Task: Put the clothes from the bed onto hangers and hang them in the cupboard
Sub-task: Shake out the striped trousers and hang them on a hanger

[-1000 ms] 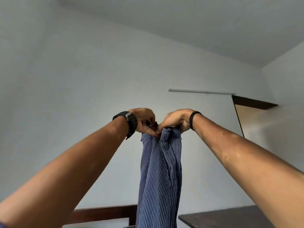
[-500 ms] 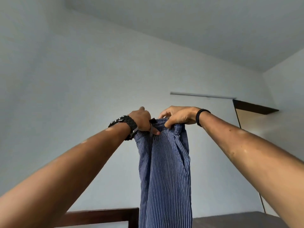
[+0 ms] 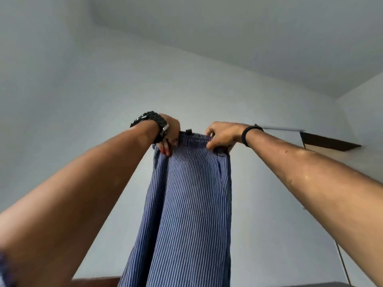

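Observation:
Blue trousers with thin white stripes (image 3: 192,204) hang straight down in front of me, held up high by the waistband. My left hand (image 3: 169,135), with a black watch on its wrist, grips the waistband's left end. At the right end my right hand (image 3: 221,135), with a black band on the wrist, pinches the waistband. The band is stretched flat between them, and a small black loop (image 3: 188,131) sticks up at its middle. No hanger is in view, and the trouser legs run out of the bottom of the frame.
Pale wall and ceiling fill the view. The top of a dark-edged wooden cupboard door (image 3: 329,142) shows at the right. A dark wooden edge (image 3: 93,282) runs along the bottom left, and a dark surface (image 3: 310,285) lies at the bottom right.
My hands have moved apart and higher, spreading the bunched waistband flat. The view has tilted further upward.

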{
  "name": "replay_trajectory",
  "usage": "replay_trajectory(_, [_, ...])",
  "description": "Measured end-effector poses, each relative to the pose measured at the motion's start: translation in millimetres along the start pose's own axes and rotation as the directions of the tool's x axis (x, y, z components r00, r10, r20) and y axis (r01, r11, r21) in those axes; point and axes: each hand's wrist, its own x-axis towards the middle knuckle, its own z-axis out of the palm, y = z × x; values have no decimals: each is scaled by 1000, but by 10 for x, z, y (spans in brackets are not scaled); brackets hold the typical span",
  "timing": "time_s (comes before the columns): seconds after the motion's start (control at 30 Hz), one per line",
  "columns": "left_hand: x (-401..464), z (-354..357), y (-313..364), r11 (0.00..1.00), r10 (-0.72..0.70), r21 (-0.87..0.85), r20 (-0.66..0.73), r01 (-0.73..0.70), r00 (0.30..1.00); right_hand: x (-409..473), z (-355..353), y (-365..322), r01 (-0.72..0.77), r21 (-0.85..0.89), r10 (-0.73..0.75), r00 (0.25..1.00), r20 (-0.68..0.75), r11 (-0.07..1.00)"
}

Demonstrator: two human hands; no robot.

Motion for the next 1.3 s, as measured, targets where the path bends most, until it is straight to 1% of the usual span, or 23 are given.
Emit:
replay_trajectory(0.03, [19,-49,47,992,92,110,-312,-60,946,49,-49,-11,39,-113,-69,958,-278,993])
replay_trajectory(0.07, [35,-109,83,970,209,223,-566,-96,798,90,-125,-31,66,-188,-151,861,-485,980])
replay_trajectory(0.1, [33,-153,114,950,293,285,-682,-126,670,106,-210,-49,104,-197,-201,788,-582,975])
replay_trajectory(0.13, [28,-200,125,940,334,300,-709,-164,620,119,-307,-57,140,-159,-208,776,-595,977])
replay_trajectory(0.2, [11,-317,95,930,360,310,-653,-198,666,135,-485,-67,148,-92,-173,866,-470,985])
replay_trajectory(0.3, [-51,-453,75,950,284,259,-490,-174,824,104,-591,-46,163,99,-134,958,-252,982])
replay_trajectory(0.4, [-174,-595,102,996,71,66,-112,-64,991,-6,-621,-60,156,343,-142,988,-65,926])
replay_trajectory(0.47, [-224,-768,80,999,16,36,-66,-14,998,-68,-670,-85,198,451,-187,980,-69,871])
replay_trajectory(0.53, [-266,-931,86,998,51,-28,-228,-59,972,-94,-753,-123,288,544,-222,957,-184,789])
replay_trajectory(0.63, [-299,-1022,128,980,180,33,-568,-196,803,-71,-902,-162,397,577,-216,908,-358,713])
replay_trajectory(0.7, [-273,-998,113,977,212,107,-623,-186,753,-22,-905,-179,391,609,-222,915,-336,690])
replay_trajectory(0.77, [-216,-896,14,992,125,72,-487,-103,864,41,-744,-133,295,662,-222,955,-196,689])
replay_trajectory(0.83, [-110,-688,-145,998,-16,63,-191,29,981,97,-429,-39,147,692,-222,975,20,706])
replay_trajectory(0.87, [-51,-538,-227,995,-87,44,-20,88,996,114,-243,11,55,698,-217,965,145,714])
replay_trajectory(0.97, [159,100,-475,976,-207,22,421,218,883,140,421,144,-149,528,-165,850,501,836])
replay_trajectory(1.03, [341,449,-557,974,-208,39,557,225,804,252,773,219,-115,274,-56,835,547,955])
replay_trajectory(1.07, [460,546,-570,980,-180,20,496,196,850,356,884,247,-72,184,-19,893,450,980])
replay_trajectory(1.1, [532,562,-551,991,-127,-8,311,136,942,430,901,254,-30,118,-2,965,263,993])
replay_trajectory(1.13, [568,546,-496,999,-52,5,18,52,998,509,881,252,9,71,-9,1000,-1,997])
replay_trajectory(1.17, [615,506,-445,998,54,41,-323,-43,945,602,827,247,50,41,-35,952,-305,998])
replay_trajectory(1.2, [645,443,-399,990,140,64,-578,-126,804,684,745,246,97,12,-75,834,-547,995])
replay_trajectory(1.23, [664,332,-370,976,201,87,-719,-201,665,770,632,233,149,-20,-121,714,-690,989])
replay_trajectory(1.3, [651,115,-368,951,251,94,-792,-295,556,869,440,232,249,-48,-196,614,-765,967])
